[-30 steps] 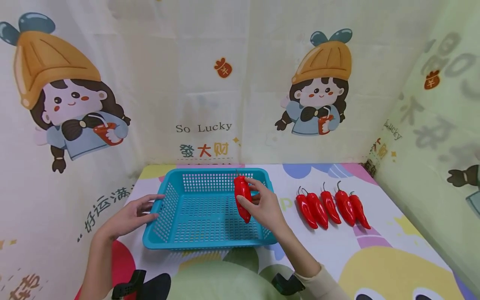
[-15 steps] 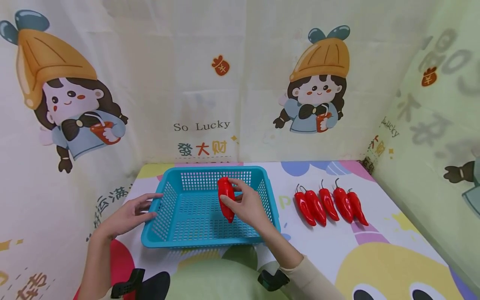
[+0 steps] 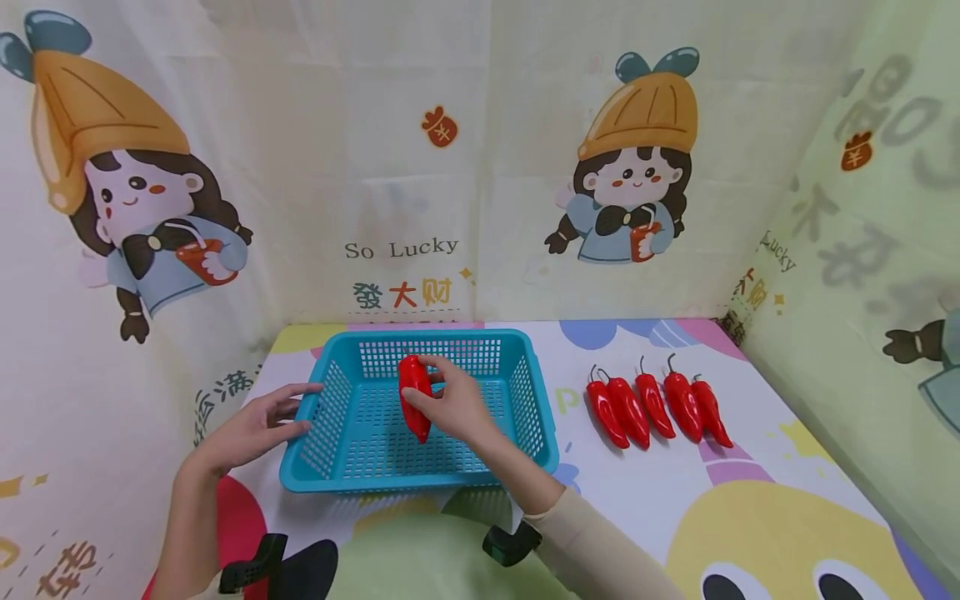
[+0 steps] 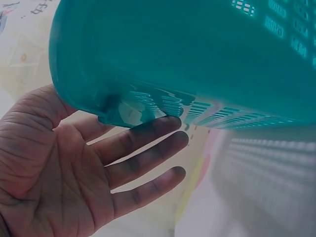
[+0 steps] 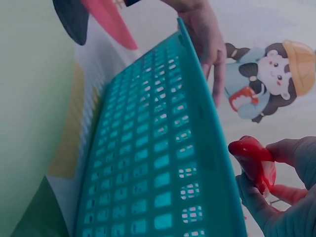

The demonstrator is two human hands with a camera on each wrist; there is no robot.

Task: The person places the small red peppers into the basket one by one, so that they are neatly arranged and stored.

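My right hand [image 3: 452, 404] pinches a glossy red chili pepper [image 3: 414, 410] between thumb and fingers, above the inside of a turquoise plastic basket [image 3: 420, 482]. The pepper hangs nearly upright, its narrow tip pointing down. In the right wrist view, the same chili pepper [image 5: 254, 160] shows beyond the basket's near rim. My left hand [image 3: 251, 429] touches the basket's left rim with thumb and index finger. The left wrist view shows that hand [image 4: 74, 168] with its other fingers [image 4: 148, 190] extended beside the outer wall. Several more red chili peppers [image 3: 652, 408] lie in a row to the right.
The basket stands on a table [image 3: 622, 517] with a colourful printed cover. Printed cloth [image 3: 517, 183] hangs upright behind it and at both sides. Dark camera mounts [image 3: 512, 543] sit on both wrists.
My right hand has carried the chili pepper leftward across the basket, from its right side to near its middle. The left hand stays at the rim. The view has shifted slightly.
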